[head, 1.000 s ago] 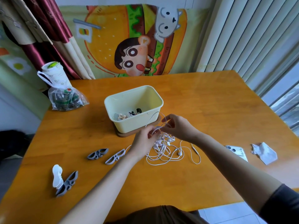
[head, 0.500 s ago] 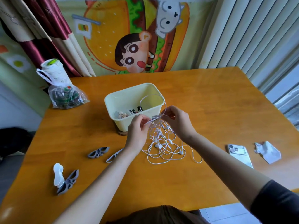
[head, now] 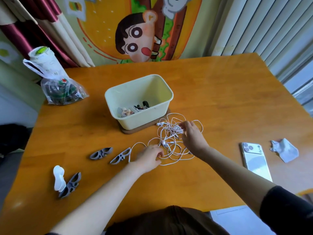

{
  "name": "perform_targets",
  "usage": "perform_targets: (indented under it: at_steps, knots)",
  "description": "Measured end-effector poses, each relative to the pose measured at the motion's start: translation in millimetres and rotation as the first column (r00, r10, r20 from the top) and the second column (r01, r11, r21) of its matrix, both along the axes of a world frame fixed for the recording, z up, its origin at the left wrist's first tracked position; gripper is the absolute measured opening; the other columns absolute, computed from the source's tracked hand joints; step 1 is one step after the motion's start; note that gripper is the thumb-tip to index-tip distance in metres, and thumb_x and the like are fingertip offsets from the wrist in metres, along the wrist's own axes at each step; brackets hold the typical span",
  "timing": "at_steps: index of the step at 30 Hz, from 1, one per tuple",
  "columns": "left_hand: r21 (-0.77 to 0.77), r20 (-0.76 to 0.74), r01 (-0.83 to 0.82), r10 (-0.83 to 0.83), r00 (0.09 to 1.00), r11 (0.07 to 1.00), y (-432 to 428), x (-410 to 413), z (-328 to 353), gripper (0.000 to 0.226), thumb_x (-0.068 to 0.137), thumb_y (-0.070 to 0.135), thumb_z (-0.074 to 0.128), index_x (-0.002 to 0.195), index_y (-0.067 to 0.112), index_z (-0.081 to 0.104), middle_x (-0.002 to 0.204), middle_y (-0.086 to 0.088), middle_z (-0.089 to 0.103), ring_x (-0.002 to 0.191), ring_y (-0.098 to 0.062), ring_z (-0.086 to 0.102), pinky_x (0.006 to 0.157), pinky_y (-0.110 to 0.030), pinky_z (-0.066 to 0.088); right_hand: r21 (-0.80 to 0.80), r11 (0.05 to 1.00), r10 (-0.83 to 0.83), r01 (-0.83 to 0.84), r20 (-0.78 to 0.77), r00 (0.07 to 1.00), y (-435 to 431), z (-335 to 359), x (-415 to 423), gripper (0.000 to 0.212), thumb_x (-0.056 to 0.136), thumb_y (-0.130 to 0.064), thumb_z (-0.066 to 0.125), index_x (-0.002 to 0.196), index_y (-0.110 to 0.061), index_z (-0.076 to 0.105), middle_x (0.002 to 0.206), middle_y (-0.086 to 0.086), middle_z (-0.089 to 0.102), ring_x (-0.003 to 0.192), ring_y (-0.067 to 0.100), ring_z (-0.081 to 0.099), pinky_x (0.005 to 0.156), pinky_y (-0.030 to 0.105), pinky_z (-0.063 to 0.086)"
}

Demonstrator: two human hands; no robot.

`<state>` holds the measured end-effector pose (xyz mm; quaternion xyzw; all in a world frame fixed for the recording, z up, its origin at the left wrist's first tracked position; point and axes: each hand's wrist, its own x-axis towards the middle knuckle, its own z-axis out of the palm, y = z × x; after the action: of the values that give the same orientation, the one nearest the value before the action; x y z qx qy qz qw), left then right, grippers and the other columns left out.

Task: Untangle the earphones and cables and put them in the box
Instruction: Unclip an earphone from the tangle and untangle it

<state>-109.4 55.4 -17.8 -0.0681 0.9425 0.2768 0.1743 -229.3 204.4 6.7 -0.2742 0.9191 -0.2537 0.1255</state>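
Item: white earphones (head: 171,141), one loose tangle of thin cable lying flat on the wooden bench (head: 228,102), outside the box (head: 144,119). The tangle's long axis ran on a diagonal, from the near left by the left hand (head: 149,158) to the far right by the box's near right corner; being a knot of loops, it pointed no single way. One earbud showed at the far edge, just beside the brown mat (head: 128,131) under the box, and one loop trailed left to the nearer grey clip (head: 121,156). Surroundings: the box, pale yellow and open-topped, held a few small mixed items (head: 133,109) in its bottom; a second grey clip (head: 101,153) lay left of the first; a third grey clip (head: 70,184) lay with a white clip (head: 59,178) well apart at the near left; a plastic bag (head: 62,90) sat at the far left; a phone (head: 255,160) lay face down and a crumpled paper (head: 284,150) lay at the right. Nothing stood between tangle and box. Hands: the left hand rested at the tangle's near left end, fingers (head: 158,155) curled and gripping a cable loop. The right hand (head: 193,138) arched over the far right part, fingertips down among the strands — whether they pinched a strand or only touched it could not be told.
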Motion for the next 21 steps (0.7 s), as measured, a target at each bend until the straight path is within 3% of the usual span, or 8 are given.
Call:
perform_targets:
  at_steps: [2, 4, 6, 10, 12, 15, 18, 21]
  knots:
    - [-0.142, 0.116, 0.113, -0.097, 0.989, 0.983, 2, 2, -10, 0.027, 0.087, 0.022, 0.066, 0.114, 0.019, 0.061, 0.121, 0.0, 0.054, 0.118, -0.019, 0.046, 0.1, -0.032, 0.037, -0.006, 0.996, 0.088, -0.088, 0.047, 0.995, 4, -5, 9, 0.025, 0.088, 0.002, 0.051, 0.11, -0.005, 0.061, 0.111, 0.011, 0.057, 0.1, 0.026, 0.057, 0.085, 0.03, 0.044]
    - [-0.188, 0.165, 0.129, -0.098, 0.981, 0.974, 2, 3, -15, 0.02, 0.09, 0.023, 0.063, 0.108, 0.018, 0.063, 0.121, -0.002, 0.053, 0.119, -0.02, 0.043, 0.101, -0.033, 0.035, 0.039, 0.982, 0.179, -0.186, 0.137, 0.974, 8, -9, 15, 0.02, 0.09, -0.004, 0.053, 0.107, -0.008, 0.063, 0.108, 0.006, 0.061, 0.097, 0.022, 0.06, 0.078, 0.022, 0.045]
    - [-0.166, 0.149, 0.095, -0.07, 0.986, 0.982, 4, 3, -15, 0.012, 0.094, 0.022, 0.057, 0.101, 0.017, 0.064, 0.116, -0.003, 0.054, 0.116, -0.021, 0.043, 0.098, -0.034, 0.036, 0.097, 0.954, 0.256, -0.283, 0.226, 0.94, 10, -11, 21, 0.023, 0.09, -0.008, 0.057, 0.113, -0.011, 0.062, 0.112, 0.004, 0.062, 0.1, 0.019, 0.06, 0.084, 0.023, 0.048]
    - [-0.008, 0.072, 0.011, -0.011, 0.997, 1.0, 6, -3, -2, 0.011, 0.101, 0.016, 0.041, 0.104, 0.015, 0.051, 0.11, -0.008, 0.054, 0.102, -0.025, 0.052, 0.084, -0.036, 0.045, 0.116, 0.92, 0.322, -0.374, 0.32, 0.891, 7, -9, 34, 0.034, 0.091, -0.019, 0.06, 0.123, -0.01, 0.055, 0.122, 0.004, 0.061, 0.111, 0.017, 0.057, 0.095, 0.025, 0.045]
    - [0.139, -0.023, -0.071, 0.075, 0.997, 0.988, 9, -7, 11, 0.01, 0.102, 0.016, 0.036, 0.098, 0.016, 0.045, 0.097, -0.006, 0.058, 0.085, -0.023, 0.054, 0.07, -0.033, 0.043, 0.066, 0.933, 0.318, -0.355, 0.313, 0.895, 3, -5, 41, 0.029, 0.093, -0.019, 0.057, 0.12, -0.01, 0.055, 0.115, 0.005, 0.063, 0.105, 0.017, 0.059, 0.091, 0.027, 0.047]
    - [0.254, -0.254, -0.18, 0.246, 0.935, 0.95, 10, -14, 36, 0.012, 0.103, 0.017, 0.035, 0.093, 0.015, 0.041, 0.074, 0.006, 0.047, 0.068, -0.017, 0.047, 0.058, -0.026, 0.035, -0.012, 0.96, 0.266, -0.278, 0.331, 0.905, 1, 4, 43, 0.018, 0.098, -0.019, 0.046, 0.109, -0.009, 0.057, 0.086, 0.0, 0.066, 0.078, 0.014, 0.061, 0.073, 0.024, 0.048]
    - [0.328, -0.489, -0.216, 0.361, 0.794, 0.92, 2, -20, 63, 0.011, 0.102, 0.014, 0.039, 0.091, 0.015, 0.041, 0.073, 0.011, 0.045, 0.063, -0.006, 0.043, 0.055, -0.018, 0.034, -0.032, 0.981, 0.195, -0.193, 0.266, 0.944, 5, 17, 33, 0.021, 0.099, -0.018, 0.042, 0.094, -0.009, 0.06, 0.071, -0.004, 0.061, 0.063, 0.012, 0.055, 0.059, 0.02, 0.04]
    - [0.346, -0.587, -0.274, 0.435, 0.683, 0.897, -13, -24, 83, 0.008, 0.101, 0.015, 0.041, 0.094, 0.014, 0.045, 0.076, 0.011, 0.048, 0.066, -0.003, 0.046, 0.057, -0.014, 0.036, -0.107, 0.992, 0.092, -0.072, 0.195, 0.976, 9, 34, 18, 0.024, 0.099, -0.016, 0.043, 0.082, -0.013, 0.06, 0.064, -0.006, 0.057, 0.055, 0.002, 0.049, 0.055, 0.015, 0.038]
